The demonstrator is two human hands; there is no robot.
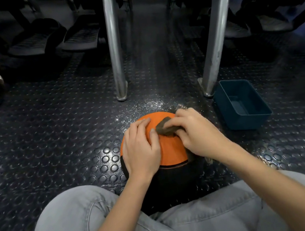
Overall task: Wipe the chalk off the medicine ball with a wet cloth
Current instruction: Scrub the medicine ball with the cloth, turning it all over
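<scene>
medicine ball [169, 148]: sitting on the studded rubber floor [52, 140] between the person's bent knees [74, 222], orange panel facing up, black body below.
left hand [141, 150]: lying on the ball's upper left side, fingers [143, 123] fairly straight and spread over the orange, steadying rather than gripping.
right hand [196, 134]: pressing the cloth [166, 128] onto the orange panel, fingers curled and clamped on the wad.
cloth: looking dark, soft and bunched; probably damp, so it is likely dragging rather than gliding.
how the ball is handling: looking heavy and firm, and being round it is liable to roll under a sideways rub; the flat palm on top seems the right brace, and both palms on opposite sides would suit turning it.
chalk: none plainly showing on the visible orange; the pale specks on the floor just beyond the ball could be chalk or droplets, cannot tell.
edges: two metal legs [115, 51] [215, 36] standing beyond the ball, apart from it; a blue tub [245, 122] sitting near on the right.
open room: bare floor lying to the left, wide enough for rolling the ball that way.
</scene>
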